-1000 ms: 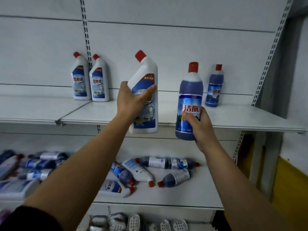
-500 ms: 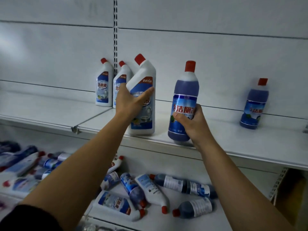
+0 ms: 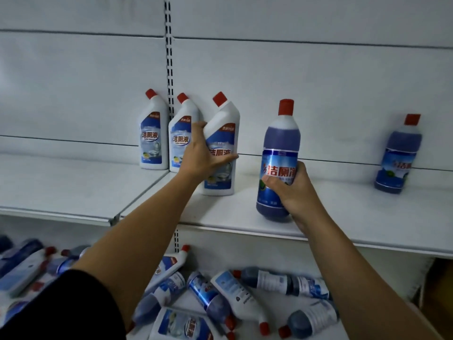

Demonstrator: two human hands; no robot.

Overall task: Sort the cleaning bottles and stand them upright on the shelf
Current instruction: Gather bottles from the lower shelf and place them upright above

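1. The left hand (image 3: pixel 204 153), at the centre of the frame, is wrapped around a white angled-neck toilet cleaner bottle (image 3: pixel 221 146) with a red cap; the bottle's base sits on the upper shelf (image 3: pixel 73 192) and it leans slightly right
2. Just left of it, two matching white bottles (image 3: pixel 152 136) stand upright against the back panel (image 3: pixel 318 82), close together
3. The right hand (image 3: pixel 290 190), right of centre, is closed around the lower body of a clear round bottle of blue liquid (image 3: pixel 279 155), red-capped and filled nearly to its shoulder; whether its base touches the shelf cannot be told
4. A second blue-liquid bottle (image 3: pixel 398 155) stands upright at the far right, well apart
5. On the lower shelf (image 3: pixel 277 325), bottom of frame, a heap of lying bottles (image 3: pixel 220 298) mixes white and blue kinds
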